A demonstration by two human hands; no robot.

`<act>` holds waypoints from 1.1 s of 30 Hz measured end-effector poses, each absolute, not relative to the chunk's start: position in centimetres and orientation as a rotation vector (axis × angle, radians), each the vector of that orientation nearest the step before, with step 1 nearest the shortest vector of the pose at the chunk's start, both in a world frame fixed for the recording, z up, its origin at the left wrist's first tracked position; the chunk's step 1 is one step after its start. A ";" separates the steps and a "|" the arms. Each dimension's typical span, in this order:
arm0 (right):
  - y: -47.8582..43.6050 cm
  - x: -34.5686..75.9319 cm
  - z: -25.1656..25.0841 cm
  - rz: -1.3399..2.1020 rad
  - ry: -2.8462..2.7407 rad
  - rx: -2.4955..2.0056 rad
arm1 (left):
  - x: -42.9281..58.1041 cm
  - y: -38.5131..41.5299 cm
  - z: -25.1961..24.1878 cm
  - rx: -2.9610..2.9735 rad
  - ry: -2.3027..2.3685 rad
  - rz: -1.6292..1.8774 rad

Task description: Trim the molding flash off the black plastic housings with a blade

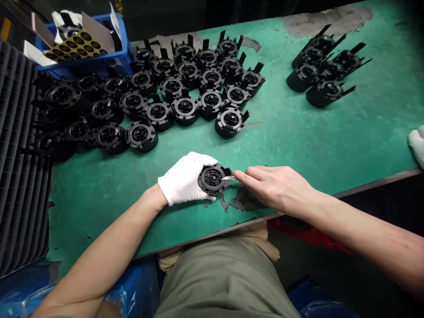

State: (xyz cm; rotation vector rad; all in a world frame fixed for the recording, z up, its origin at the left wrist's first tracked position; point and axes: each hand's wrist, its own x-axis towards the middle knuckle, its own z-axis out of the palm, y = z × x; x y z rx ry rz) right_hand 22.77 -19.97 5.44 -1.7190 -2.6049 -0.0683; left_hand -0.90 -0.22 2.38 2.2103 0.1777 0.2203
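Observation:
In a white glove, my left hand [186,180] is wrapped round a black round part [213,179] near the table's front edge, its ringed face turned up. My right hand [270,183] is ungloved and pinches a thin metal tool [230,178]. The tool's tip lies over the face of the black part, near its centre; whether it touches cannot be made out. A single similar black part [229,120] stands just beyond my hands, at the near edge of a large group of such parts.
Black parts [157,114] crowd the back left of the green table [274,137]; several more [326,92] stand at back right. Behind left is a blue bin [124,39] with a yellow-and-black sticker sheet [77,44]. A grey ribbed panel [16,154] borders the left. Another person's gloved hand [418,143] shows at far right.

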 end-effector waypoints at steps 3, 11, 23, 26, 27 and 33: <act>-19.6 22.9 5.7 -0.011 -2.674 -1.634 | -0.9 -0.2 2.4 2.218 0.170 0.214; -20.5 21.5 6.5 -0.130 -2.626 -1.753 | -1.2 -0.4 1.5 2.254 0.205 0.249; -22.4 17.3 7.1 -0.317 -2.495 -2.037 | -0.7 -0.8 2.6 2.227 0.243 0.224; -22.4 17.2 7.2 -0.295 -2.525 -1.998 | -0.8 -0.8 2.3 2.232 0.242 0.224; -22.4 17.1 7.2 -0.279 -2.534 -1.982 | -0.9 -0.8 2.2 2.236 0.243 0.223; -22.3 17.5 7.4 -0.231 -2.571 -1.957 | -1.0 -0.8 1.9 2.266 0.253 0.229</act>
